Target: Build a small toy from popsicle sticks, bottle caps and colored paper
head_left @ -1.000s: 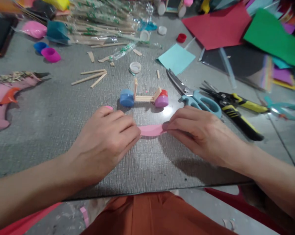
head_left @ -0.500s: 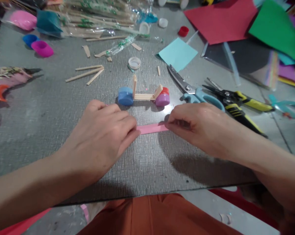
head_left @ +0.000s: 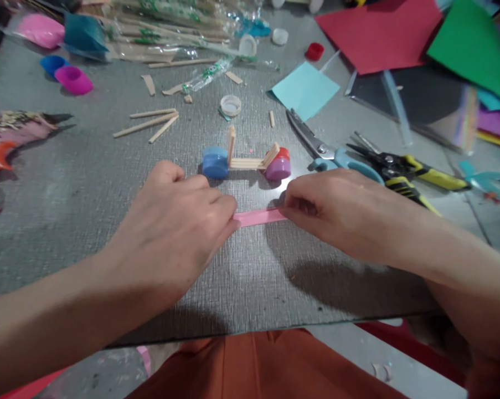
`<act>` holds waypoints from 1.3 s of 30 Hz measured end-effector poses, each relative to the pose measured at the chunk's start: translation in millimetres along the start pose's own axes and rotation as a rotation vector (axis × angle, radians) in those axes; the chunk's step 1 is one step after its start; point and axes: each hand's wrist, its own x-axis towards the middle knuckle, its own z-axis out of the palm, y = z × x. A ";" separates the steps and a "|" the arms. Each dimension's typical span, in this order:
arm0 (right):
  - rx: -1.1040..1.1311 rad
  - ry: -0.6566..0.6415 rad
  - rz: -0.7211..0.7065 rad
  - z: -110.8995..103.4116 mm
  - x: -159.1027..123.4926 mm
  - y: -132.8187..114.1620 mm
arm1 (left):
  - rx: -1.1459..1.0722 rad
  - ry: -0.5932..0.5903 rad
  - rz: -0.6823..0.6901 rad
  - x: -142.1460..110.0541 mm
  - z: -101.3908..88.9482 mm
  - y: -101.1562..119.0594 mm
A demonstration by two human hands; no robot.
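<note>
A narrow pink paper strip (head_left: 260,216) stretches between my two hands, just above or on the grey table. My left hand (head_left: 183,227) is closed, pinching the strip's left end under its fingers. At the other end, thumb and fingertips of my right hand (head_left: 333,213) pinch the strip. Just beyond it stands a small model made of wooden sticks (head_left: 247,163), with a blue bottle cap (head_left: 215,162) at its left and purple and red caps (head_left: 278,165) at its right. Light-blue-handled scissors (head_left: 322,149) lie behind my right hand.
Yellow-and-black pliers (head_left: 399,166) lie to the right. Loose wooden sticks (head_left: 150,123), a white cap (head_left: 231,105) and a light-blue paper square (head_left: 305,90) lie farther back. Red paper (head_left: 382,33) and green paper (head_left: 476,50) are at the back right. A pink craft figure (head_left: 13,144) lies at far left.
Both hands keep their hold on the pink strip. My left hand's fingers have curled slightly more. The whole view has shifted a little.
</note>
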 end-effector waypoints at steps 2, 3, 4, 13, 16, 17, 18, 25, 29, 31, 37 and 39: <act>-0.024 0.007 -0.022 0.6 1.0 0.2 | 0.005 0.008 0.003 -0.6 0.5 0.2; -0.030 0.015 -0.033 1.1 1.2 0.5 | -0.001 0.017 0.005 -1.1 0.8 0.2; -0.034 0.027 -0.041 1.6 1.2 0.8 | -0.012 0.023 0.005 -1.7 1.1 0.1; -0.004 0.032 -0.052 2.3 0.2 2.2 | -0.083 0.034 0.005 -8.0 7.7 -3.9; 0.017 0.036 -0.056 3.1 0.3 2.8 | -0.121 0.024 0.025 -9.6 8.2 -5.2; 0.027 0.033 -0.058 3.4 0.5 3.0 | -0.130 0.017 0.027 -10.0 8.4 -5.6; 0.035 0.030 -0.059 3.6 0.6 3.2 | -0.136 0.011 0.028 -10.4 8.7 -6.0; 0.045 0.024 -0.044 3.1 0.7 2.8 | -0.096 0.006 0.074 -12.3 8.8 -6.2; 0.052 0.041 -0.056 2.9 -0.8 3.4 | 0.007 0.012 0.151 -13.2 7.7 -3.0; 0.060 0.055 -0.068 3.3 -0.8 4.0 | 0.054 0.022 0.182 -13.7 8.5 -1.3; 0.058 0.042 -0.062 3.8 1.0 4.4 | 0.102 0.026 0.207 -14.3 11.6 0.4; 0.037 0.065 -0.053 3.3 -2.5 4.5 | 0.114 0.043 0.224 -13.9 11.1 0.2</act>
